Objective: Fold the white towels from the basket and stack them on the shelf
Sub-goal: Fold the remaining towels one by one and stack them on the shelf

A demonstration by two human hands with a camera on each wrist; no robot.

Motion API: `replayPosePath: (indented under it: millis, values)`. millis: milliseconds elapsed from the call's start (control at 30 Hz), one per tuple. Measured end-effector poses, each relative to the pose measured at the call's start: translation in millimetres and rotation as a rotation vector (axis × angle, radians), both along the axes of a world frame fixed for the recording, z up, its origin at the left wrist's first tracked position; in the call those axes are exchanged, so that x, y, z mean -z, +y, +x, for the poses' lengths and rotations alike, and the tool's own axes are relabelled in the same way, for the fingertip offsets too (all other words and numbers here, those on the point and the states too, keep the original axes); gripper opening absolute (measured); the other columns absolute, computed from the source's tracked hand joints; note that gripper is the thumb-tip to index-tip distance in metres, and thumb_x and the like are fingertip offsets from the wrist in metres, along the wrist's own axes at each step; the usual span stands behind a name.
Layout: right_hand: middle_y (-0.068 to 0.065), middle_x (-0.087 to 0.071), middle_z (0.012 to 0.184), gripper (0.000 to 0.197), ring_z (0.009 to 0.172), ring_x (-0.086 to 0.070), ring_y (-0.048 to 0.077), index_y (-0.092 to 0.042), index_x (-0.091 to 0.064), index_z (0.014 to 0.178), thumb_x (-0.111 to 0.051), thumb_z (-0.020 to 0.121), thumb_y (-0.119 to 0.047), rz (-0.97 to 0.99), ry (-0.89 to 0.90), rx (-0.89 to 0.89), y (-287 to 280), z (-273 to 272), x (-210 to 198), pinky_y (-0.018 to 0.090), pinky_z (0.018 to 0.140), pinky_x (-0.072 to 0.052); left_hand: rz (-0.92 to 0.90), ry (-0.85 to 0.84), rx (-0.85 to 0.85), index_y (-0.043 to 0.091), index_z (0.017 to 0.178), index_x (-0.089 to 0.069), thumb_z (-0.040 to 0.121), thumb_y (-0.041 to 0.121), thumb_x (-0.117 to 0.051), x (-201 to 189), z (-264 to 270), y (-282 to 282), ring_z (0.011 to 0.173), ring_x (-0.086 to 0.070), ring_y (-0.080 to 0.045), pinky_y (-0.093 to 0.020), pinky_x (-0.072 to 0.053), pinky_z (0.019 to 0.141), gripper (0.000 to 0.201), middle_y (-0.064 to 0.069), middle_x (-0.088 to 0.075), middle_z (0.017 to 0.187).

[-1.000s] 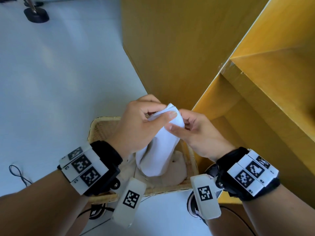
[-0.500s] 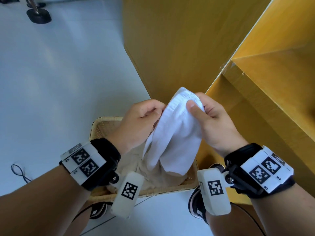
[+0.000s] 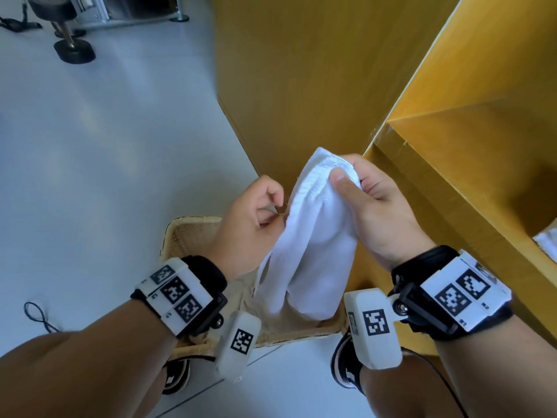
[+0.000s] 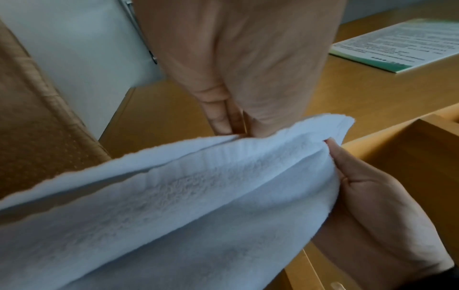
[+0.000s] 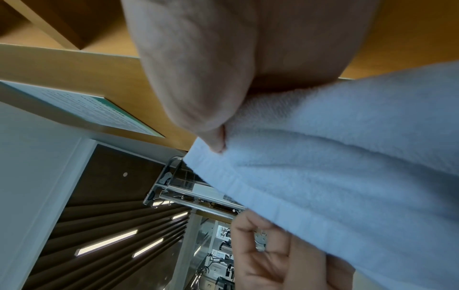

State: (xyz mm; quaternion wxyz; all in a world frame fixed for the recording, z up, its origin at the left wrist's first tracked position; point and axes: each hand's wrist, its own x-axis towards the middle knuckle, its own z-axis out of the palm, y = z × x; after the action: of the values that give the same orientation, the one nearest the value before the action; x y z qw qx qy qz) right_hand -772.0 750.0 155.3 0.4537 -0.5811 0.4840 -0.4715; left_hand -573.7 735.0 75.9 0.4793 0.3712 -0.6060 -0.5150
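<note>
A white towel [image 3: 310, 251] hangs between my hands above the wicker basket [image 3: 193, 227]. My right hand [image 3: 346, 176] pinches its top corner, thumb on the front. My left hand [image 3: 278, 212] sits lower, fingers curled, pinching the towel's left hem. In the left wrist view the towel [image 4: 174, 196] stretches from my left fingertips [image 4: 223, 125] to my right hand [image 4: 332, 149]. The right wrist view shows my right thumb [image 5: 213, 137] pressed into the towel [image 5: 347, 157]. The yellow wooden shelf [image 3: 452, 182] stands just right of the hands. The towel's lower end hangs inside the basket.
A beige liner [image 3: 241, 294] fills the basket. Another white towel [image 3: 547, 245] lies in a shelf compartment at the far right. A printed sheet [image 4: 402, 45] lies on the shelf top. A black stand base [image 3: 73, 52] and a cable [image 3: 36, 315] are on the grey floor; my shoes [image 3: 346, 366] are beside the basket.
The towel has been lifted higher out of the basket. My right hand moved up and right with the top corner, while my left hand slid down along the left hem.
</note>
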Motion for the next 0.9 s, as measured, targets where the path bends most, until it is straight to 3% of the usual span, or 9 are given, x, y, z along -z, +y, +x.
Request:
replayPosePath:
  millis: [100, 233, 300, 400, 533, 633, 700, 800, 900]
  values:
    - [0.004, -0.073, 0.100, 0.019, 0.093, -0.066, 0.017, -0.014, -0.070, 0.113, -0.051, 0.112, -0.015, -0.052, 0.036, -0.015, 4.8, 0.1, -21.7, 0.035, 0.086, -0.052, -0.084, -0.023, -0.049, 0.021, 0.087, -0.056, 0.092, -0.004, -0.056, -12.0, -2.7, 8.5, 0.067, -0.054, -0.027, -0.039, -0.038, 0.063, 0.026, -0.024, -0.061, 0.083]
    - [0.004, -0.073, 0.099, 0.020, 0.094, -0.066, 0.019, -0.019, -0.072, 0.110, -0.052, 0.111, -0.020, -0.104, 0.073, -0.032, 9.3, 0.3, -52.1, 0.040, 0.087, -0.052, -0.133, -0.100, -0.037, 0.017, 0.086, -0.065, 0.097, 0.015, -0.052, -30.9, 1.2, 19.4, 0.070, -0.050, -0.039, -0.040, -0.038, 0.062, 0.018, -0.017, -0.058, 0.076]
    - [0.003, -0.072, 0.099, 0.020, 0.094, -0.065, 0.020, -0.021, -0.072, 0.110, -0.053, 0.109, -0.024, -0.125, 0.076, -0.033, 11.8, 0.9, -67.9, 0.042, 0.088, -0.051, -0.067, -0.068, -0.012, 0.010, 0.077, -0.057, 0.098, 0.027, -0.052, -43.2, 5.2, 24.8, 0.071, -0.039, -0.039, -0.039, -0.032, 0.067, 0.027, -0.021, -0.042, 0.073]
    - [0.003, -0.072, 0.098, 0.020, 0.093, -0.065, 0.020, -0.020, -0.071, 0.111, -0.051, 0.112, -0.021, -0.158, 0.079, -0.036, 16.4, 2.4, -90.6, 0.040, 0.086, -0.051, -0.094, -0.083, 0.021, 0.019, 0.067, -0.038, 0.097, 0.044, -0.055, -63.6, 8.5, 33.6, 0.066, -0.027, -0.021, -0.033, -0.026, 0.065, 0.043, -0.001, -0.024, 0.071]
    - [0.005, -0.070, 0.098, 0.020, 0.091, -0.065, 0.020, -0.018, -0.070, 0.109, -0.050, 0.112, -0.018, -0.204, 0.072, -0.027, 21.6, 6.4, -120.7, 0.040, 0.085, -0.051, -0.162, -0.234, 0.090, 0.000, 0.072, -0.053, 0.094, 0.048, -0.062, -76.9, 9.7, 39.6, 0.069, -0.042, -0.036, -0.035, -0.032, 0.067, 0.053, -0.016, -0.044, 0.078]
    - [0.002, -0.070, 0.096, 0.020, 0.089, -0.065, 0.018, -0.020, -0.070, 0.107, -0.050, 0.112, -0.018, -0.236, 0.067, -0.021, 25.4, 9.8, -142.6, 0.037, 0.084, -0.051, -0.170, -0.321, 0.097, 0.013, 0.071, -0.055, 0.100, 0.042, -0.065, -84.8, 11.8, 44.4, 0.069, -0.050, -0.027, -0.039, -0.040, 0.064, 0.042, -0.007, -0.050, 0.080]
    - [0.001, -0.071, 0.096, 0.021, 0.089, -0.065, 0.018, -0.021, -0.070, 0.106, -0.050, 0.112, -0.018, -0.255, 0.071, -0.018, 28.2, 11.5, -155.4, 0.036, 0.084, -0.052, -0.168, -0.381, 0.108, 0.013, 0.082, -0.066, 0.104, 0.038, -0.063, -88.3, 12.3, 47.1, 0.079, -0.063, -0.029, -0.048, -0.052, 0.073, 0.033, -0.008, -0.061, 0.090]
    - [0.000, -0.071, 0.096, 0.021, 0.089, -0.065, 0.016, -0.022, -0.070, 0.106, -0.050, 0.112, -0.018, -0.279, 0.080, -0.012, 32.3, 12.9, -171.9, 0.034, 0.083, -0.053, -0.121, -0.438, 0.128, 0.029, 0.092, -0.071, 0.103, 0.045, -0.061, -93.9, 13.8, 52.4, 0.089, -0.070, -0.018, -0.046, -0.059, 0.083, 0.022, 0.007, -0.069, 0.097]
    - [0.000, -0.070, 0.095, 0.021, 0.089, -0.065, 0.017, -0.020, -0.069, 0.106, -0.049, 0.112, -0.017, -0.295, 0.065, -0.004, 36.3, 12.4, -186.6, 0.033, 0.083, -0.053, -0.083, -0.550, 0.162, 0.022, 0.098, -0.070, 0.106, 0.044, -0.058, -96.1, 13.6, 54.9, 0.088, -0.071, -0.016, -0.048, -0.060, 0.086, 0.026, 0.008, -0.072, 0.093]
